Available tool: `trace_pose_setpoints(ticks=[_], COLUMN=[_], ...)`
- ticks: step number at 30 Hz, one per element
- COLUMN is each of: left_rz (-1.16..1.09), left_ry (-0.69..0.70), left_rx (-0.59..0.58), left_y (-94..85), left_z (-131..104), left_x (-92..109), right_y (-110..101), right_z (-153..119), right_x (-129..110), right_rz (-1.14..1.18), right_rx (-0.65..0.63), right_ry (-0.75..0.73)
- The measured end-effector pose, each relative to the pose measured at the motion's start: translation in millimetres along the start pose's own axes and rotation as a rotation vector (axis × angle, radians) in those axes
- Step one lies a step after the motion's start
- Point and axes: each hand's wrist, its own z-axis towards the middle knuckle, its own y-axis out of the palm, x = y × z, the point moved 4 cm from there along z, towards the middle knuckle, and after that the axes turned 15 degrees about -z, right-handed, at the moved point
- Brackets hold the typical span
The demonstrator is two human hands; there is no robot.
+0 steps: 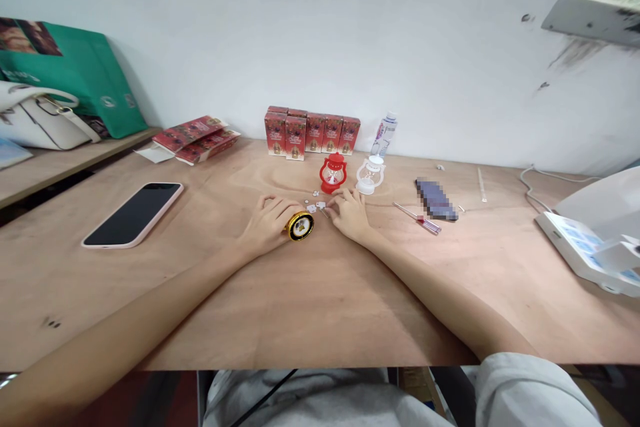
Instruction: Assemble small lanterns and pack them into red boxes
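- Left grip: closed around a gold round piece, its black-ringed face tilted toward the camera. Piece sits mid-counter, left of the right grip.
- Right grip: fingers bunched low at the counter, by a thin sliver. Too small to tell whether it's pinched.
- Small white bits: on the counter between the two grips, just beyond the gold piece.
- Red lantern and white lantern: upright, side by side, just past the right grip.
- Screwdriver: lying right of the right grip, clear handle toward the near edge. Pixelated dark slab right behind it.
- Red boxes: standing in a cluster near the wall; bottle to their right.
- Phone: flat, screen dark, well left of the left grip. Flattened red cartons behind it.
- Far left: white handbag in front of a green bag.
- Far right: white machine, cable behind.
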Motion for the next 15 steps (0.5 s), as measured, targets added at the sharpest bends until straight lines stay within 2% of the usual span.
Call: trace_pose_setpoints(ticks=[10,13,15], left_rz=[0.003,0.01,0.016], left_ry=[0.006,0.023,0.031], left_rx=[-0.004,0.006,0.012], left_y=[0.1,-0.8,-1.2], left_z=[0.1,0.5,0.7], left_x=[0.7,1.8,2.1], right_y=[0.2,-6.6,-14.6], right_z=[-0.8,-2.6,-6.5], right_x=[-0.9,-1.9,-4.7], right_rz=[0.004,0.064,0.12], right_rx=[0.054,0.15,0.27], right_ry=[-0.052,-0.084,-0.139])
